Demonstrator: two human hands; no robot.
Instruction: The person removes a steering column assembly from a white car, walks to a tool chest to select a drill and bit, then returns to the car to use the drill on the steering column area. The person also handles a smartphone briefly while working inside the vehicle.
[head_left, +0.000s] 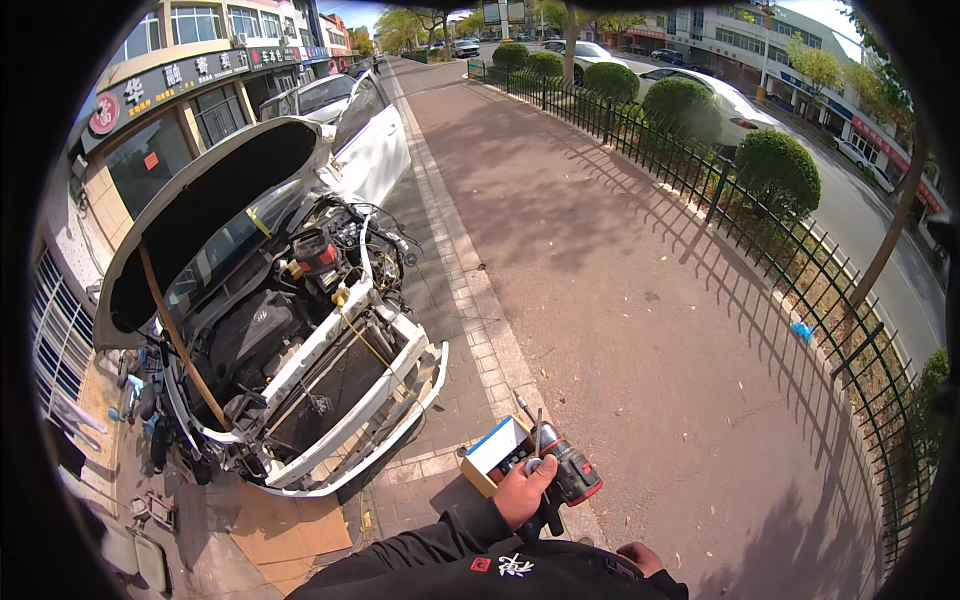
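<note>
Left hand [522,490] grips a cordless drill [565,472] above a small box [492,452]; right hand [640,556] barely visible, grip unclear; stripped white car [330,360] at nine o'clock; steadier hold seems wise.

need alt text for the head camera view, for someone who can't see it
A person's left hand grips a red and black cordless power driver over a small open box on a brick pavement; the right hand hangs low by the body. To the left stands a white car, front bumper off, hood propped up by a stick. An iron fence and round shrubs line the right.
</note>
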